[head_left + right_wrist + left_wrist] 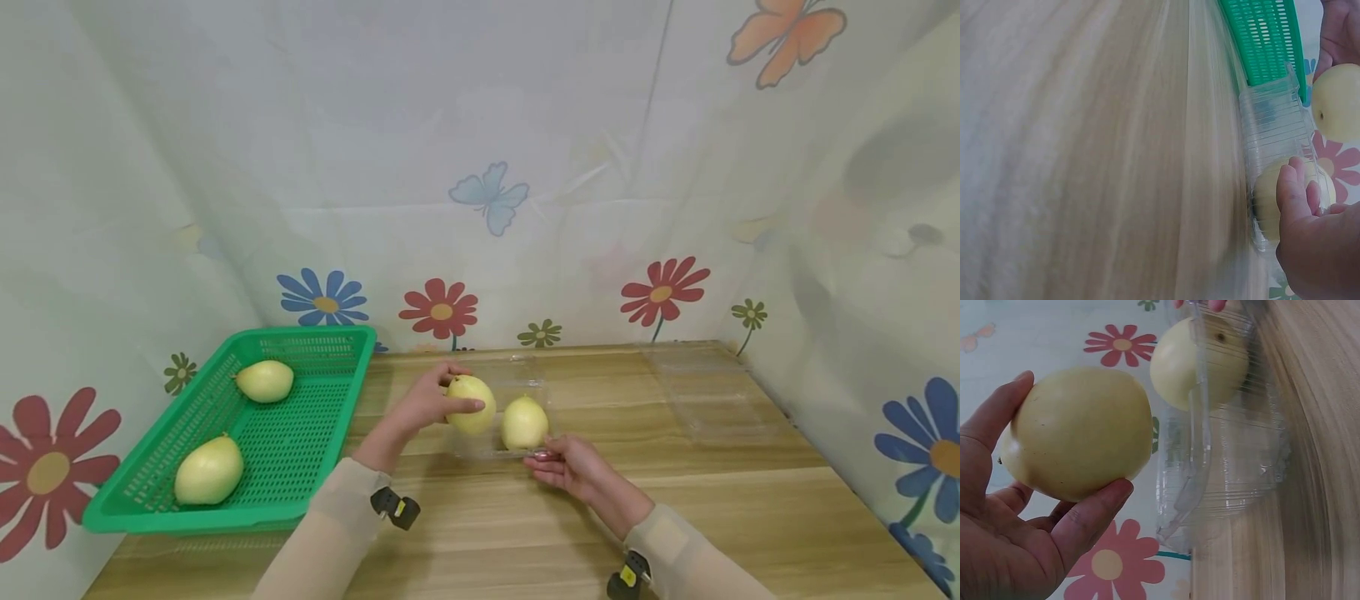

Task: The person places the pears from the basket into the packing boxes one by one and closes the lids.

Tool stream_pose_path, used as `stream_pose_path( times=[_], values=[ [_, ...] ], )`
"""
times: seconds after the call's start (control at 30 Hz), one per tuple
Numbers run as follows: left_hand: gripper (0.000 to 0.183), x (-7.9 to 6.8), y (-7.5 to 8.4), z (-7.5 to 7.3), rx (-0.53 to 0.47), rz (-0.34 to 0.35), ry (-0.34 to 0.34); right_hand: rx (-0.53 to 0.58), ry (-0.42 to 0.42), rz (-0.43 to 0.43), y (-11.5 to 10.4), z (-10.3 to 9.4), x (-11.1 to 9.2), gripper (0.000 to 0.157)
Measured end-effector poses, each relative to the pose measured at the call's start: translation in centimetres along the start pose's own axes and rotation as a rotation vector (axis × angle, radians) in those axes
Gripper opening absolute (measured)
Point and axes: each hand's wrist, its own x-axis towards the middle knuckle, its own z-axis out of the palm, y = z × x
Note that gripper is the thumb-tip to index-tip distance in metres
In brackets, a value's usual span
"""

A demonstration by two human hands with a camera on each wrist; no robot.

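Note:
My left hand (431, 400) grips a pale yellow pear (1082, 431), fingers and thumb curled round its sides. That fruit is held above the left part of a clear plastic clamshell box (1235, 456) on the table. A second pear (525, 423) sits in the right part of the box. My right hand (573, 468) pinches the near rim of the box at its right corner, as the right wrist view also shows, with fingers outside the wall and thumb at the edge. The box lid lies folded back toward the wall.
A green plastic basket (348, 417) at the left holds two more pears, one at the back (266, 382) and one in front (210, 471). Another clear plastic box (712, 392) lies at the back right of the wooden table (675, 517). A flower-print sheet hangs behind.

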Motion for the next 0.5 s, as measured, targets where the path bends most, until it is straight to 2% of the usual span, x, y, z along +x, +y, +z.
stream_pose_path(
  times=[0.3, 0.5],
  values=[
    [0.055, 0.7, -0.7, 1.5, 0.036, -0.002, -0.021, -0.017, 0.012, 0.006, 0.0, 0.0, 0.2, 0.021],
    [0.057, 0.9, -0.8, 1.9, 0.036, -0.01, -0.018, -0.016, 0.02, 0.011, 0.1, -0.1, 0.2, 0.021]
  ],
)
